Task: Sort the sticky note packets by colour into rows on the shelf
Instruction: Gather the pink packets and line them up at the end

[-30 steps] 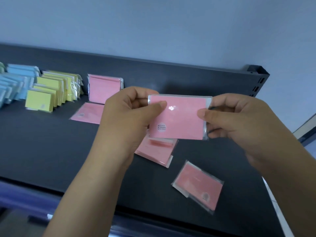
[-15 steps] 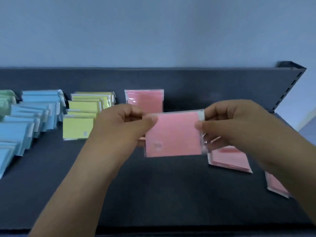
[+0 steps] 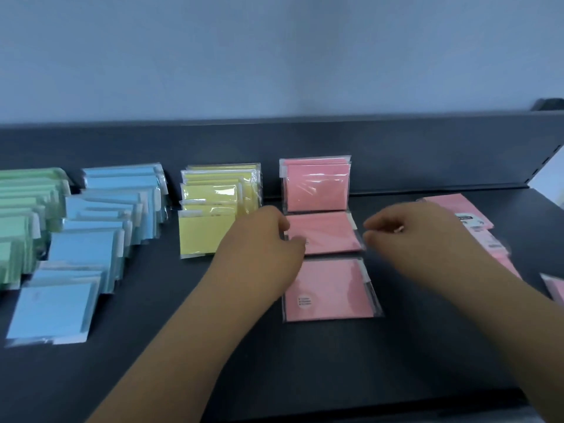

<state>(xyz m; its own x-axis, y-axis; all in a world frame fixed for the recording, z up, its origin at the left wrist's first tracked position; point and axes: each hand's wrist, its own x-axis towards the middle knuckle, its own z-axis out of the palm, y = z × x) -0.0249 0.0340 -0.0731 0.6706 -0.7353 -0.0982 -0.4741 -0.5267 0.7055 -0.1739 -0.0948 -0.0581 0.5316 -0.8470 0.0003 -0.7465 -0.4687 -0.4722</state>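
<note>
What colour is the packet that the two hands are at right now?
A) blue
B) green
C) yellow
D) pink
D: the left hand and the right hand sit at the two side edges of a pink packet, in the pink row just right of the yellow packets. The picture is too blurred to show whether either hand grips it.

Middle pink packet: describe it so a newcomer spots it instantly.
On the dark grey shelf, look just right of the yellow packets. The pink plastic-wrapped packet lies between left hand and right hand, behind the round-stickered packet, before the upright packets.
</note>
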